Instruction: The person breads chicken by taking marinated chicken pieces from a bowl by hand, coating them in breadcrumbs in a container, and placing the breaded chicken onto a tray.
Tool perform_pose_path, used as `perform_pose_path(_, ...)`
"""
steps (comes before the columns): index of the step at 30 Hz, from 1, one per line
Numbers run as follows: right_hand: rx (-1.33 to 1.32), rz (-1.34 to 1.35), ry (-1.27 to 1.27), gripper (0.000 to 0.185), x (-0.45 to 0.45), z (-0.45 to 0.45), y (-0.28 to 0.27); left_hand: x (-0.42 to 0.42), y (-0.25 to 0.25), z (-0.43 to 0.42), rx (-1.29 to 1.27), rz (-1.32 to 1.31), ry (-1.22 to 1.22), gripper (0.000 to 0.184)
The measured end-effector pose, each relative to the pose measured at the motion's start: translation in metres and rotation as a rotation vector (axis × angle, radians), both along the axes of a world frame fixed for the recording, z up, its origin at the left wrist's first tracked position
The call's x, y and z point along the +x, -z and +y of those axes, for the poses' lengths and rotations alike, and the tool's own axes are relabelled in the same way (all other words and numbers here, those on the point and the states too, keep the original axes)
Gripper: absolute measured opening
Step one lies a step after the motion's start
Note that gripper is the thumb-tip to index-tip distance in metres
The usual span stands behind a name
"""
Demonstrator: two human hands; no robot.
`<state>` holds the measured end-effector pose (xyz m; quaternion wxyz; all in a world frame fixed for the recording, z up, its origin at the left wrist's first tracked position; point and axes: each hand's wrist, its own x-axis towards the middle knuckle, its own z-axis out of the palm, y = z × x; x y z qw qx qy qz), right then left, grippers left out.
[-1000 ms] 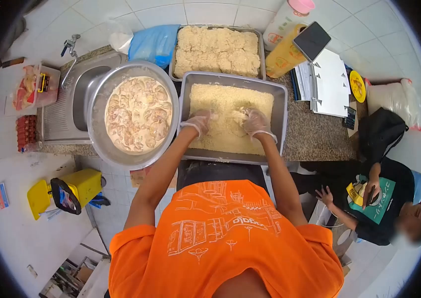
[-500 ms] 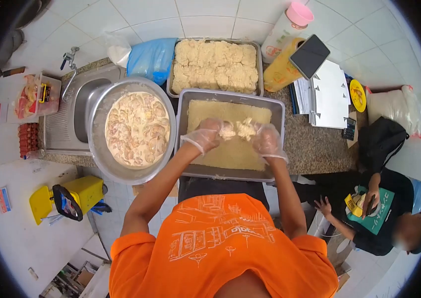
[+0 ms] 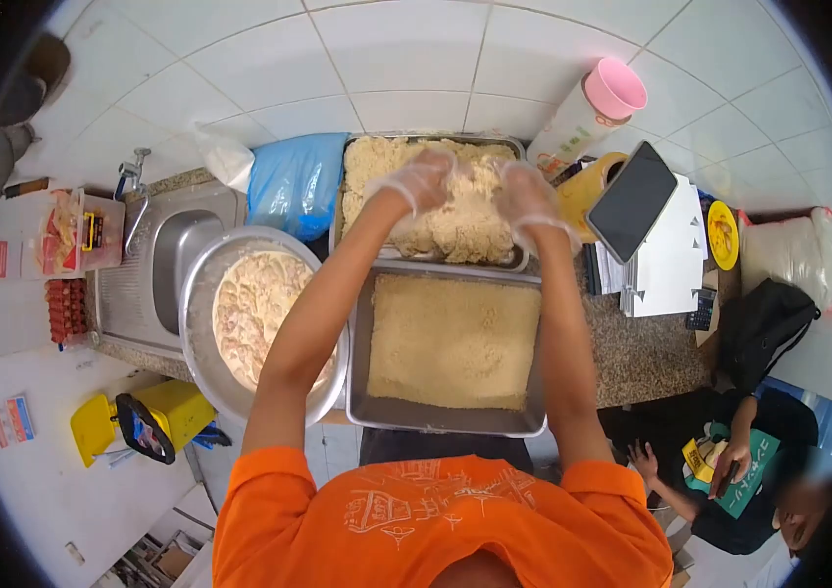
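Observation:
Both hands wear clear plastic gloves and reach over the back metal tray [image 3: 519, 257], which is filled with crumb-coated pieces [image 3: 465, 230]. My left hand [image 3: 423, 181] is over the tray's middle left, fingers curled and blurred by motion. On the right side of the tray, my right hand [image 3: 531, 199] is also blurred, and its fingers cannot be made out clearly. Pale coated food lies between the hands. Nearer to me is a grey tub [image 3: 362, 392] with a flat layer of yellowish crumbs [image 3: 455, 338]. A steel bowl [image 3: 202, 363] of battered meat pieces [image 3: 254, 304] stands at the left.
A sink [image 3: 176, 245] and blue bag [image 3: 296, 181] lie left. At right are a yellow container [image 3: 587, 191], a phone [image 3: 631, 201], white papers [image 3: 666, 265] and a black bag [image 3: 769, 328]. Another person in a dark shirt [image 3: 730, 529] sits at lower right, holding a dark object.
Both hands have moved from the grey tub up to the back tray, with the clumps they held above the crumbs. The view has tilted, so the trays and bowl appear lower.

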<state>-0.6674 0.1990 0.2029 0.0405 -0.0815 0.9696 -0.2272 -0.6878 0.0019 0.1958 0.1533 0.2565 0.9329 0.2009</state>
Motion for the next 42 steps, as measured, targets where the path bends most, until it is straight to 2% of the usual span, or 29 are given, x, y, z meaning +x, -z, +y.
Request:
perform_pose_path(2, 0.086, -0.282, -0.010, 0.033, -0.061, -0.001, 0.044, -0.047, 0.019, 0.007, -0.113, -0.076, -0.057, 0.052)
perform_pose_path(4, 0.057, -0.217, 0.041, 0.035, -0.097, -0.004, 0.099, -0.087, 0.063, 0.008, -0.154, -0.107, -0.116, 0.052)
perform_pose_path(5, 0.001, -0.079, 0.079, 0.037, -0.105, -0.003, 0.118, -0.105, 0.084, 0.006, -0.063, -0.097, -0.155, 0.052)
perform_pose_path(7, 0.037, -0.057, 0.117, 0.040, -0.100, 0.000, 0.106, -0.111, 0.117, 0.005, 0.299, -0.123, -0.263, 0.052)
perform_pose_path(8, 0.091, -0.111, 0.120, 0.042, -0.091, 0.001, 0.102, -0.088, 0.109, 0.011, 0.051, 0.177, -0.082, 0.051)
perform_pose_path(11, 0.105, -0.163, 0.149, 0.048, -0.069, -0.003, 0.074, -0.057, 0.123, 0.022, 0.157, 0.236, -0.238, 0.041)
perform_pose_path(12, 0.172, -0.186, 0.139, 0.049, -0.059, -0.011, 0.085, -0.050, 0.139, 0.024, 0.220, 0.217, -0.276, 0.039)
perform_pose_path(13, 0.241, -0.204, 0.116, 0.049, -0.057, -0.012, 0.109, -0.044, 0.154, 0.033, 0.172, 0.215, -0.332, 0.024)
perform_pose_path(14, 0.301, -0.222, 0.051, 0.047, -0.057, -0.009, 0.132, -0.038, 0.172, 0.039, 0.061, 0.412, -0.214, 0.028)
perform_pose_path(15, 0.369, -0.226, -0.034, 0.045, -0.060, -0.009, 0.138, -0.039, 0.151, 0.032, 0.111, 0.219, -0.153, 0.031)
perform_pose_path(16, 0.443, -0.224, -0.125, 0.043, -0.070, -0.009, 0.137, -0.056, 0.153, 0.043, -0.048, 0.001, -0.084, 0.033)
perform_pose_path(19, 0.507, -0.142, -0.294, 0.039, -0.095, -0.015, 0.112, -0.001, 0.054, 0.010, 0.204, -0.046, -0.369, 0.028)
perform_pose_path(21, 0.298, -0.106, -0.248, 0.036, -0.027, -0.094, 0.030, 0.068, -0.005, -0.046, 0.315, -0.059, -0.495, 0.030)
perform_pose_path(22, 0.194, -0.086, -0.231, 0.035, 0.008, -0.136, -0.013, 0.096, 0.000, -0.075, 0.328, 0.057, -0.554, 0.028)
perform_pose_path(23, 0.119, -0.064, -0.374, 0.034, 0.024, -0.156, 0.005, 0.127, 0.012, -0.103, 0.339, 0.173, -0.606, 0.026)
perform_pose_path(24, 0.156, -0.028, -0.442, 0.032, 0.057, -0.194, 0.004, 0.165, 0.027, -0.138, 0.551, 0.304, -0.652, 0.023)
perform_pose_path(25, -0.041, -0.128, -0.529, 0.027, 0.089, -0.234, -0.018, 0.201, 0.017, -0.169, 0.616, 0.217, -0.892, 0.023)
perform_pose_path(26, -0.163, -0.171, -0.668, 0.022, 0.109, -0.263, 0.000, 0.239, 0.054, -0.206, 0.436, 0.289, -0.965, 0.026)
perform_pose_path(27, -0.349, -0.123, -0.717, 0.021, 0.122, -0.286, 0.059, 0.276, 0.060, -0.234, 0.136, 0.137, -1.100, 0.027)
perform_pose_path(28, -0.227, 0.164, -0.822, 0.023, 0.137, -0.316, 0.089, 0.310, 0.076, -0.257, -0.042, 0.159, -1.174, 0.030)
perform_pose_path(30, -0.427, 0.174, -0.928, 0.031, 0.142, -0.371, 0.144, 0.359, 0.092, -0.281, -0.193, 0.096, -1.363, 0.036)
perform_pose_path(33, 0.037, 0.698, -1.125, 0.026, 0.140, -0.423, 0.159, 0.375, 0.106, -0.287, -0.396, -0.100, -1.186, 0.025)
perform_pose_path(34, 0.339, 0.428, -1.193, 0.024, 0.142, -0.435, 0.128, 0.389, 0.161, -0.295, -0.266, 0.180, -1.128, 0.023)
perform_pose_path(36, -0.377, -0.004, -1.175, 0.025, 0.117, -0.444, 0.171, 0.371, 0.142, -0.295, -0.226, -0.047, -1.203, 0.020)
perform_pose_path(37, -0.324, 0.137, -1.140, 0.023, 0.109, -0.448, 0.187, 0.365, 0.135, -0.293, -0.199, -0.163, -1.239, 0.018)
perform_pose_path(38, -0.266, 0.275, -1.093, 0.023, 0.101, -0.451, 0.201, 0.367, 0.142, -0.296, 0.030, -0.033, -1.383, 0.017)
perform_pose_path(39, -0.207, 0.405, -1.034, 0.024, 0.093, -0.455, 0.216, 0.369, 0.149, -0.299, 0.063, 0.046, -1.343, 0.018)
perform_pose_path(41, -0.008, 0.394, -1.083, 0.026, 0.101, -0.454, 0.158, 0.377, 0.161, -0.307, 0.119, 0.196, -1.258, 0.019)
perform_pose_path(42, 0.026, 0.330, -1.052, 0.026, 0.103, -0.458, 0.145, 0.378, 0.164, -0.309, 0.240, 0.184, -1.294, 0.019)
